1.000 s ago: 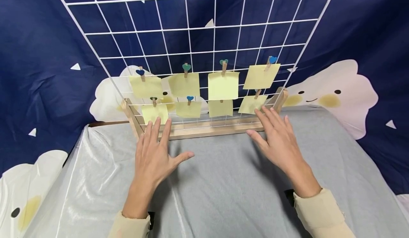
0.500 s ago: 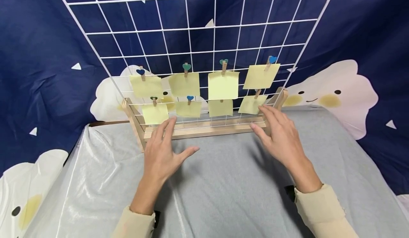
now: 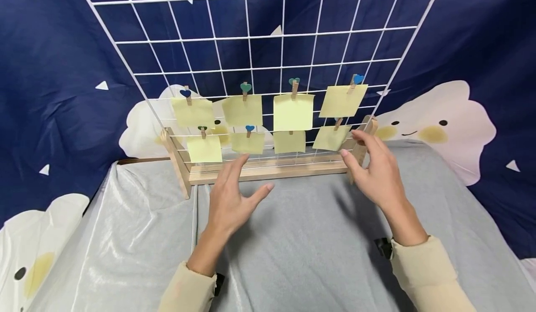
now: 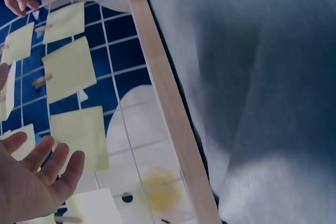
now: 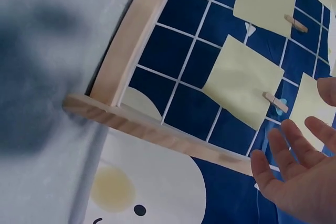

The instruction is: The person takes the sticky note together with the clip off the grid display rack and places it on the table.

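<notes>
A white wire grid [image 3: 265, 37] stands upright in a wooden base [image 3: 276, 172]. Several yellow paper notes [image 3: 293, 112] hang on it in two rows, held by small wooden clothespins [image 3: 295, 87] with blue or green hearts. My left hand [image 3: 231, 202], fingers loosely bent and thumb spread, hovers over the cloth in front of the base, below the lower notes. Near the base's right end, my right hand [image 3: 378, 174] is held the same way beside the lower right note [image 3: 331, 137]. Neither holds anything. Both wrist views show bare, relaxed fingers [image 4: 47, 156] near the notes.
Grey velvety cloth [image 3: 301, 242] covers the table. Behind the grid hangs a dark blue curtain [image 3: 50, 46] printed with white clouds [image 3: 444, 121] and small triangles. The base's left side post [image 3: 177, 167] juts forward onto the cloth.
My left hand has drawn back and to the right, away from the lower left note. The right hand has shifted slightly right, its fingers bending more. Notes and grid look unchanged.
</notes>
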`<state>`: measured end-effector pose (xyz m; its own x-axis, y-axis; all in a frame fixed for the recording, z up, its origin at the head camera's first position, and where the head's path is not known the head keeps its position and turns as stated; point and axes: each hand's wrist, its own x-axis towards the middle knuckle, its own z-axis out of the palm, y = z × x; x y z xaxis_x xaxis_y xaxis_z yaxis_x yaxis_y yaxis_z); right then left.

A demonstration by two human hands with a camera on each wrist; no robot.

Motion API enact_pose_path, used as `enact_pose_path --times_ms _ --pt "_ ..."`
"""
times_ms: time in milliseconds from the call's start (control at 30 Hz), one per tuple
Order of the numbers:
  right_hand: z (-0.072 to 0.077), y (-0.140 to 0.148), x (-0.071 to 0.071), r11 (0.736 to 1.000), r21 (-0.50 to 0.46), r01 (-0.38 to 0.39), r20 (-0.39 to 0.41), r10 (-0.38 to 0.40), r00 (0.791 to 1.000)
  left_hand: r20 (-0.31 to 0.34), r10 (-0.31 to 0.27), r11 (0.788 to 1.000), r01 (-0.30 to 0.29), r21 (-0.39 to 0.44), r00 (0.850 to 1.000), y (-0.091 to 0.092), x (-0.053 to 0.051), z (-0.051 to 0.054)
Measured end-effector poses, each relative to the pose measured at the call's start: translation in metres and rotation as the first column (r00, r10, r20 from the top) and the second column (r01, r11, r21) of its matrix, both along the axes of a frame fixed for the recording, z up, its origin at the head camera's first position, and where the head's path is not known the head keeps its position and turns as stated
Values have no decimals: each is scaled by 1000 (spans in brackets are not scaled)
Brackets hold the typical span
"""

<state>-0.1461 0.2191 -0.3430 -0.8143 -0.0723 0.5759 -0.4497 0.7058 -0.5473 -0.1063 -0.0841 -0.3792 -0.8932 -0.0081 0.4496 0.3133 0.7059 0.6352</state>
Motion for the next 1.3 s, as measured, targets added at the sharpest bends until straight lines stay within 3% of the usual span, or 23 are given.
enact_pose_path --times_ms 567,700,967,1300 --pt "19 7 -7 998 -63 18 34 -16 999 39 -79 991 74 114 996 29 -8 4" --pt "22 8 -9 997 -74 33 29 -31 999 42 -121 983 114 142 992 35 -9 6" --pt "25 6 -17 992 -111 62 33 -59 998 28 -234 940 219 261 972 44 -15 16" --pt "28 4 -24 990 -125 63 24 -60 998 37 -311 872 269 408 950 56 -22 25"
